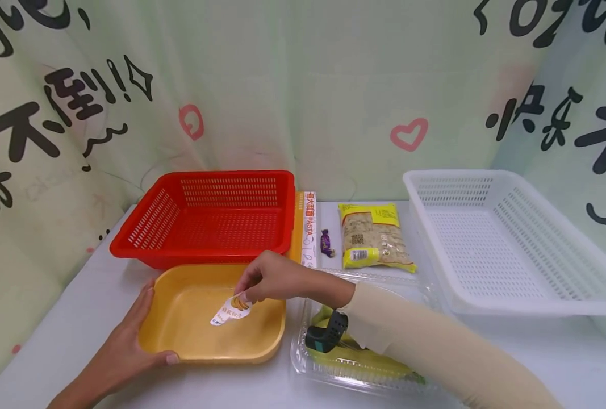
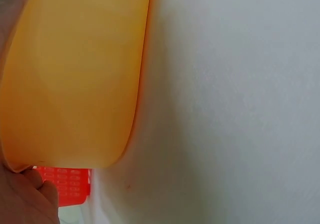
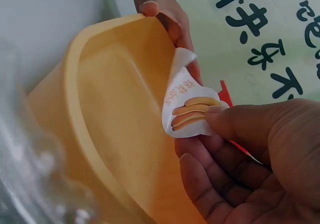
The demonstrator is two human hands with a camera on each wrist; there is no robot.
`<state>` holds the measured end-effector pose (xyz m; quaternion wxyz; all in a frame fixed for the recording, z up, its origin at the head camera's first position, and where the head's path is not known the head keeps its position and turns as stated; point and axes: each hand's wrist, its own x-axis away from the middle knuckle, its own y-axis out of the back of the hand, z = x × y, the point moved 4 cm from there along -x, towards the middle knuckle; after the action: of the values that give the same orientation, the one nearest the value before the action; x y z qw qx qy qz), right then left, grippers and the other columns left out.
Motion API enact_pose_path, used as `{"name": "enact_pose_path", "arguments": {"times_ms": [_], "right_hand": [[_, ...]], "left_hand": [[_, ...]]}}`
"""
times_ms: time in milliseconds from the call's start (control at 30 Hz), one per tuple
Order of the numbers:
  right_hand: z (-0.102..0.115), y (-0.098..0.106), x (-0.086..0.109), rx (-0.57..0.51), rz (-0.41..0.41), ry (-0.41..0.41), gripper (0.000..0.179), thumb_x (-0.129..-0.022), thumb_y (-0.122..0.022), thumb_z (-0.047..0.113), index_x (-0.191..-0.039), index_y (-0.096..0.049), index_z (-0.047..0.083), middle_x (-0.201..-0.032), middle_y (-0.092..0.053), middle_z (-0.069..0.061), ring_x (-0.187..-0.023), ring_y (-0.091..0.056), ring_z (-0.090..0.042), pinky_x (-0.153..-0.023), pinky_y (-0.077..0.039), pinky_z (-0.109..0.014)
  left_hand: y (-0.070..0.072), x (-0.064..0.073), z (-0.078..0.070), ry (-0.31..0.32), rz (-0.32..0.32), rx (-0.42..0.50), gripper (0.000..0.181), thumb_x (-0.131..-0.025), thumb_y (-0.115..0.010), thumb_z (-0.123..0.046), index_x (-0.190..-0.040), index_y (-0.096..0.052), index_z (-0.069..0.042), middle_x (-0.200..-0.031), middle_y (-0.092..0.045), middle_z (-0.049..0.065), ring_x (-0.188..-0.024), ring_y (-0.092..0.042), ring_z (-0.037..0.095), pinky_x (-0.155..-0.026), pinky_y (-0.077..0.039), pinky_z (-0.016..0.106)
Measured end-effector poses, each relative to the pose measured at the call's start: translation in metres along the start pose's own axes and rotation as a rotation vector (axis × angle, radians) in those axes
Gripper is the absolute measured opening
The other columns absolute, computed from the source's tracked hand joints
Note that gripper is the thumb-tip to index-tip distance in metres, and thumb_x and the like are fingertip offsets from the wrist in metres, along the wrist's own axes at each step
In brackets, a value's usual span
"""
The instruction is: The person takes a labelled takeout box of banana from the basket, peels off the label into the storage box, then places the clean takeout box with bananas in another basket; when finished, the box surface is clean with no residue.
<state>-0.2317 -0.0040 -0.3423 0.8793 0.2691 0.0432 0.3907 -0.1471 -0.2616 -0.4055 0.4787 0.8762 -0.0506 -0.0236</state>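
meanwhile, the right hand [image 1: 269, 278] pinches a white banana-printed label [image 1: 225, 314] over a rectangular yellow basin [image 1: 187, 301], gripped by the left hand [image 1: 127, 343].

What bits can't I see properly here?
Head view: part of the food in the clear box, behind the right sleeve.
Head view: writing on the purple sweet, too small.
Left wrist view: most of the left hand, cut off by the left edge.
Right wrist view: part of the wrapper, under the right hand.
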Motion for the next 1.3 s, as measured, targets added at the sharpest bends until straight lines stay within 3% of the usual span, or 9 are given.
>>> {"name": "enact_pose_path", "arguments": {"times_ms": [300,567,733,933,1133,1300], "right_hand": [[-0.007,-0.007,-0.016,0.091,0.04,-0.027,0.007,-0.087,-0.071,0.001,-0.089,-0.076,0.004,-0.074,-0.069,0.003,-0.066,-0.059,-0.011,-0.064,-0.053,-0.02],[-0.014,-0.016,-0.017,0.307,0.216,-0.051,0.011,-0.089,-0.07,0.005,-0.097,-0.077,0.005,-0.078,-0.069,0.006,-0.069,-0.055,-0.006,-0.065,-0.048,-0.016],[-0.013,-0.018,-0.019,0.396,0.268,-0.076,0.013,-0.09,-0.068,0.007,-0.099,-0.077,0.005,-0.079,-0.069,0.005,-0.07,-0.054,-0.007,-0.064,-0.048,-0.016],[-0.011,-0.019,-0.019,0.508,0.288,-0.08,0.015,-0.093,-0.065,0.011,-0.099,-0.078,0.006,-0.073,-0.064,0.006,-0.068,-0.051,-0.008,-0.059,-0.043,-0.016],[-0.01,-0.019,-0.019,0.578,0.285,-0.093,0.018,-0.094,-0.063,0.011,-0.078,-0.069,0.006,-0.056,-0.039,0.004,-0.057,-0.038,-0.009,-0.05,-0.03,-0.019],[-0.009,-0.013,-0.017,0.559,0.244,-0.073,0.015,-0.095,-0.057,0.005,-0.09,-0.071,0.005,-0.059,-0.039,0.002,-0.058,-0.041,-0.011,-0.051,-0.034,-0.018]], "left_hand": [[-0.001,0.0,0.002,0.004,-0.003,0.011,0.132,-0.066,-0.082,-0.057,-0.156,0.002,-0.009,-0.161,-0.005,0.017,-0.138,-0.021,0.045,-0.095,-0.041,0.061],[0.0,0.001,0.003,0.006,0.004,-0.007,0.132,-0.066,-0.081,-0.058,-0.156,0.002,-0.008,-0.162,-0.003,0.016,-0.139,-0.021,0.045,-0.095,-0.04,0.061],[0.001,0.001,0.002,-0.006,0.002,0.0,0.13,-0.067,-0.08,-0.057,-0.156,0.002,-0.009,-0.162,-0.003,0.014,-0.139,-0.021,0.045,-0.095,-0.04,0.062],[0.002,-0.001,0.0,-0.015,-0.003,0.003,0.13,-0.067,-0.08,-0.058,-0.156,0.001,-0.008,-0.162,-0.003,0.014,-0.14,-0.02,0.045,-0.095,-0.039,0.063],[0.001,-0.001,0.0,-0.014,-0.002,0.005,0.13,-0.067,-0.08,-0.058,-0.156,0.002,-0.01,-0.162,-0.002,0.013,-0.14,-0.019,0.045,-0.095,-0.038,0.064],[0.001,-0.001,0.0,-0.015,-0.004,0.009,0.13,-0.067,-0.08,-0.058,-0.156,0.002,-0.01,-0.162,-0.001,0.012,-0.141,-0.019,0.044,-0.096,-0.037,0.064]]}}
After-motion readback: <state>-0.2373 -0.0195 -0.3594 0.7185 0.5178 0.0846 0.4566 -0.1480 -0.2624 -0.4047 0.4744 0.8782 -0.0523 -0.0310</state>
